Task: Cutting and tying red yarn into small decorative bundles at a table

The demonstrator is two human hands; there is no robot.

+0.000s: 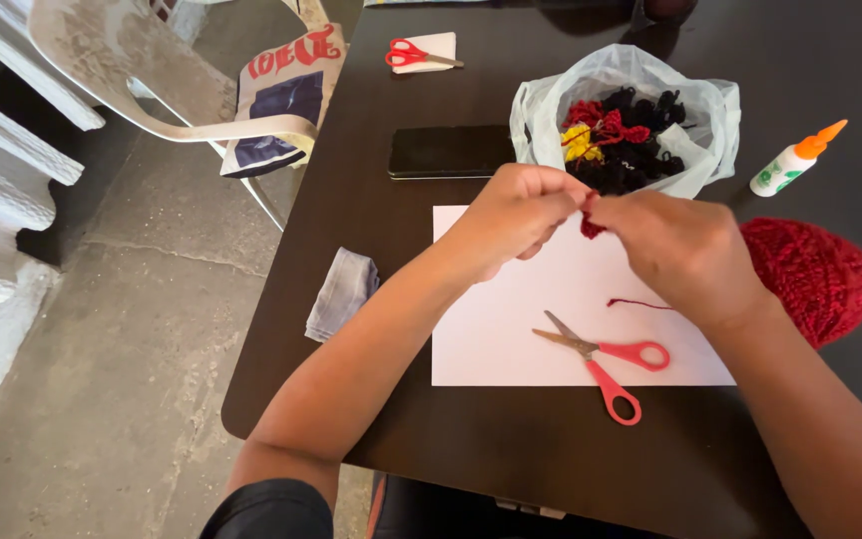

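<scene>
A dark brown wooden table (431, 419) carries a white paper sheet (511, 339) near its front edge, with red-handled scissors (596, 361) and a short dark red yarn strand (641, 302) on it. Left of the sheet lies a folded grey cloth (341, 292). Farther back sit a black phone (448, 151), a clear plastic bag of yarn scraps (631, 125), a white glue bottle with orange cap (796, 160), and a second red scissors (416, 54) on a small white pad (438, 42). A red knitted hat (815, 279) rests by the right edge.

Tight up top, open room low on the sheet

Both hands met above the paper (511, 339), hemmed by the bag (551, 110) and phone (449, 152) behind; scissors (601, 364) lay across the sheet's lower middle, a red knit (815, 279) blocked the right, while bare tabletop (391, 250) lay open leftward past the cloth (343, 292).
</scene>
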